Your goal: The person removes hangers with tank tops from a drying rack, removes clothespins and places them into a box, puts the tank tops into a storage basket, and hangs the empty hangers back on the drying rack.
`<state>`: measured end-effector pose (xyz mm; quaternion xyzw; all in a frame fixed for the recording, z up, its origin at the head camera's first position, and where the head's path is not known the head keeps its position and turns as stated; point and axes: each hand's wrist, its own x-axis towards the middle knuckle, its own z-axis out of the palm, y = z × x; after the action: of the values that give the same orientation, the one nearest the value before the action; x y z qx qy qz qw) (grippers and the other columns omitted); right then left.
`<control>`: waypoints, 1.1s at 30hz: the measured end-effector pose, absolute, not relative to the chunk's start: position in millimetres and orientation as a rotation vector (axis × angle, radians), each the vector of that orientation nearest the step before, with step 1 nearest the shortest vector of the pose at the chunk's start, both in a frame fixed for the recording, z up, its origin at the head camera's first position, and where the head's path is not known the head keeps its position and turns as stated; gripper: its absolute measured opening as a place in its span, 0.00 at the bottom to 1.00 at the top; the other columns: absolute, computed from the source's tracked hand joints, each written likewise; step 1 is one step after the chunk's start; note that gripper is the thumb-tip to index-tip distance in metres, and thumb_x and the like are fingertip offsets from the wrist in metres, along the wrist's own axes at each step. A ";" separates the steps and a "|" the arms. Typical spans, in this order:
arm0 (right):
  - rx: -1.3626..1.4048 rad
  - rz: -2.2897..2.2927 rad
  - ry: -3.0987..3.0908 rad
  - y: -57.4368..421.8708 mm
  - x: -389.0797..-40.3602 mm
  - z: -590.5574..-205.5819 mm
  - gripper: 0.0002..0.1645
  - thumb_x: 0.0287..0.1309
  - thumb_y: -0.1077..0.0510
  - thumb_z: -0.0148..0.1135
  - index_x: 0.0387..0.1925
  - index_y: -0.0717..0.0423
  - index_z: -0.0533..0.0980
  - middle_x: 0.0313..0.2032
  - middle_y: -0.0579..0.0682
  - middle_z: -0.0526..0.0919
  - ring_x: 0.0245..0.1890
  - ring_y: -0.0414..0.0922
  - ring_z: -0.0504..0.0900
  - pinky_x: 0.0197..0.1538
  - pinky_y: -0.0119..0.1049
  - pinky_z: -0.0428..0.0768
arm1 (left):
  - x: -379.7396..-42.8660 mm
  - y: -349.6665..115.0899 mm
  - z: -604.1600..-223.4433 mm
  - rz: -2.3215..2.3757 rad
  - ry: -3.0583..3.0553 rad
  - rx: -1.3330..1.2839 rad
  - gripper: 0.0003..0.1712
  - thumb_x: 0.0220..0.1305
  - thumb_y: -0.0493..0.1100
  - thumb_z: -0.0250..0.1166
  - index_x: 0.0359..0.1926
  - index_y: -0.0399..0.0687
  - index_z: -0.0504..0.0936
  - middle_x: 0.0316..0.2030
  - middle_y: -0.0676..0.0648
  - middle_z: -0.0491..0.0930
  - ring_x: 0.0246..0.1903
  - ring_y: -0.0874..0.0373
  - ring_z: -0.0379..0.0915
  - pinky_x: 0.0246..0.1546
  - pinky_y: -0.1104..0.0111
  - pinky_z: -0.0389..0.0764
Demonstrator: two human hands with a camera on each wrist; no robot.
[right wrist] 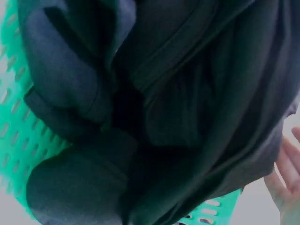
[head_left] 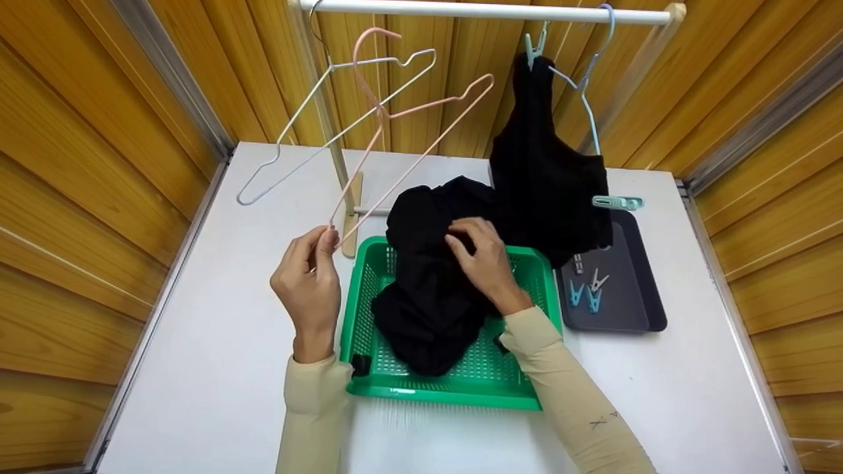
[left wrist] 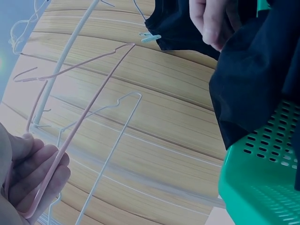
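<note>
The right sleeve [head_left: 566, 375] bears small marks [head_left: 602, 420], unreadable here. Hands apart: the left hand [head_left: 306, 276], raised, pinches the pink hanger [head_left: 380, 112] low; the right hand [head_left: 484, 260], fingers bent, touches the black garment [head_left: 431, 283] in the green basket [head_left: 448, 395], grip unclear. White worktop [head_left: 658, 395]; wood-plank walls [head_left: 79, 263] beyond.

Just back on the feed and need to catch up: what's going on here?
A person's left hand holds a bare pink hanger; the right hand is at black cloth bunched in a green basket. A black garment already hangs from the rail; the pale hanger there is bare.
</note>
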<state>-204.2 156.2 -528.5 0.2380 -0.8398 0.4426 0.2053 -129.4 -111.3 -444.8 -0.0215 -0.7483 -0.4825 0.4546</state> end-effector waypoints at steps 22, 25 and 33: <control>0.626 1.245 -2.458 154.9 -215.6 -547.2 0.06 0.68 0.65 0.72 0.44 0.63 0.87 0.42 0.56 0.89 0.46 0.55 0.87 0.53 0.50 0.84 | -141.4 -102.1 -427.9 -1.202 -1.853 -0.023 0.04 0.70 0.30 0.71 0.41 0.30 0.90 0.34 0.41 0.88 0.32 0.51 0.87 0.37 0.80 0.82; 0.617 1.235 -2.435 154.9 -216.7 -548.2 0.06 0.67 0.65 0.72 0.43 0.64 0.87 0.42 0.56 0.89 0.45 0.55 0.88 0.52 0.50 0.84 | -142.7 -101.2 -425.9 -1.190 -1.867 -0.021 0.04 0.70 0.30 0.71 0.42 0.30 0.90 0.34 0.41 0.88 0.32 0.51 0.87 0.36 0.81 0.80; 0.583 1.269 -2.394 155.7 -216.2 -548.7 0.06 0.69 0.65 0.71 0.45 0.63 0.87 0.43 0.56 0.90 0.45 0.55 0.88 0.52 0.50 0.84 | -145.7 -99.3 -424.7 -1.238 -1.882 -0.016 0.07 0.74 0.29 0.66 0.45 0.28 0.88 0.36 0.40 0.88 0.37 0.50 0.89 0.41 0.77 0.84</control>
<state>-216.2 155.7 -548.7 0.2066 -0.8491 0.4499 0.1840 -145.7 -99.3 -424.7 -0.0064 -0.7542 -0.4963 0.4300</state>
